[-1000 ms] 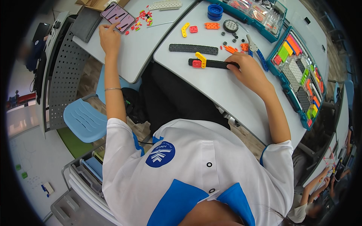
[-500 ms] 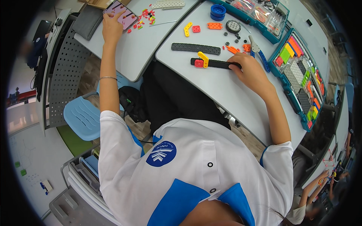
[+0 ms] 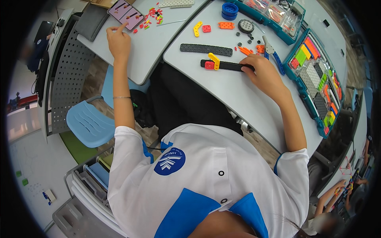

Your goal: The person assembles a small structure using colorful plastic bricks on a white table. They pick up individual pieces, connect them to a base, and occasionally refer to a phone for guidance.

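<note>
My right hand (image 3: 260, 71) grips the right end of a long black perforated beam (image 3: 234, 66), which lies level just over or on the white table. A red square piece (image 3: 209, 65) and a yellow angled piece (image 3: 214, 61) sit on the beam's left end. My left hand (image 3: 119, 43) holds nothing; its index finger stretches to the lower edge of a tablet or large phone (image 3: 126, 15) whose pink screen shows pictures of parts. Beyond the held beam lies a wider dark grey perforated plate (image 3: 206, 49), touched by neither hand.
Loose parts on the table include a yellow angled piece (image 3: 197, 29), a blue wheel rim (image 3: 229, 11), a black tyre (image 3: 246, 26) and blue-handled pliers (image 3: 274, 55). Two teal cases (image 3: 315, 79) of parts stand to the right. A grey pouch (image 3: 91, 22) lies at far left.
My left hand has drawn back toward me, from over the screen to its near edge. My right hand and the beam have hardly moved.
</note>
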`<state>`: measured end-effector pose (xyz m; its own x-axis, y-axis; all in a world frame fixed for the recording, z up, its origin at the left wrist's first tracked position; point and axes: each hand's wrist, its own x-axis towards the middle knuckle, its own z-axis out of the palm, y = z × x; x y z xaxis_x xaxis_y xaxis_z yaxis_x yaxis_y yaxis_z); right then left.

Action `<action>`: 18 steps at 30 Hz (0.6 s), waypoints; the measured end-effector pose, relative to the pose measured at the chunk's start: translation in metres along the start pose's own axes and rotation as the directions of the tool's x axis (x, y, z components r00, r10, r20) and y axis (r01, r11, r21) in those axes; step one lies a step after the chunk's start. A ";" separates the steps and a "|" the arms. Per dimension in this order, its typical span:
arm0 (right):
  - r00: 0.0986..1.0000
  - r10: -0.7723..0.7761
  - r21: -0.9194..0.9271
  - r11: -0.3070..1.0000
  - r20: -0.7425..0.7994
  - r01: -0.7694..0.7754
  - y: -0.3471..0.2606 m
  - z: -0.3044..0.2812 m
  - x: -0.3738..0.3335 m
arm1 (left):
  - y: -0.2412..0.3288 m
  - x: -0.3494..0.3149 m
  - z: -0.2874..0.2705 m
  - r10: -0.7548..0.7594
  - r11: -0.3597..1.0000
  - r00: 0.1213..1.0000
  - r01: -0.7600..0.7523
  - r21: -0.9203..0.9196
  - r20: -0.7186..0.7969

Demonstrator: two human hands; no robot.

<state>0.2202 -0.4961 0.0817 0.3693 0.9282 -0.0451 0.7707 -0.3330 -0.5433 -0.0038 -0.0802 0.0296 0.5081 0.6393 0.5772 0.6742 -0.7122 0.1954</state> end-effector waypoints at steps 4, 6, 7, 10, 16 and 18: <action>1.000 -0.004 -0.004 1.000 0.009 0.005 0.001 0.000 0.002 | -0.013 0.005 0.009 0.010 1.000 1.000 -0.011 0.029 0.015; 1.000 0.005 -0.007 1.000 0.006 -0.005 0.001 0.000 0.000 | -0.014 0.010 0.012 0.030 0.999 0.999 -0.031 0.028 0.023; 1.000 0.005 -0.006 1.000 0.001 -0.005 0.001 0.000 0.000 | -0.014 0.013 0.012 0.038 0.999 0.999 -0.039 0.032 0.030; 1.000 0.010 -0.003 1.000 -0.004 -0.010 0.000 0.000 0.000 | -0.012 0.019 0.010 0.035 0.999 0.999 -0.036 0.024 0.040; 1.000 -0.008 0.008 1.000 0.005 0.008 -0.001 0.000 0.002 | -0.007 0.014 -0.002 -0.005 0.994 1.000 0.006 -0.108 0.011; 1.000 -0.002 0.004 1.000 0.000 0.002 0.001 0.000 0.001 | 0.017 0.003 -0.012 -0.013 0.960 0.999 0.025 -0.278 0.044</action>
<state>0.2212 -0.4950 0.0810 0.3678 0.9289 -0.0439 0.7693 -0.3305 -0.5468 0.0028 -0.0934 0.0443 0.5227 0.6608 0.5387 0.5113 -0.7486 0.4221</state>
